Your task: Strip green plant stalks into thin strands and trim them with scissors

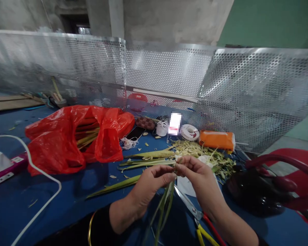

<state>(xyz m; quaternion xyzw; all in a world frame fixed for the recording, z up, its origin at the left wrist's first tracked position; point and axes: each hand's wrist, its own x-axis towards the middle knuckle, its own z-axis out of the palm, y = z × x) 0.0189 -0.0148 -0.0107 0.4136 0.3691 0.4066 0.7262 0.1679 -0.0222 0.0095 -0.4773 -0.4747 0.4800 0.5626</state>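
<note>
Both hands meet near the middle of the table. My left hand (154, 182) pinches the upper end of some long green leaf strips (165, 208), which hang down below it. My right hand (199, 176) is closed at that same end, thumb and fingers pressed together; the fingertips hide the exact grip. Beneath the right wrist lie scissors (190, 205) with red and yellow handles showing, partly covered. A white paper (187, 186) is under the right hand. More long leaves (149, 159) lie just beyond the hands, and another leaf (115, 187) lies to the left.
A red plastic bag (59, 136) with leaves inside is on the left, near a white cable (52, 177). Leaf scraps (205, 153), an orange packet (217, 140), a tape roll (190, 132) and a lit phone (175, 123) sit behind. A dark kettle (256, 191) stands right.
</note>
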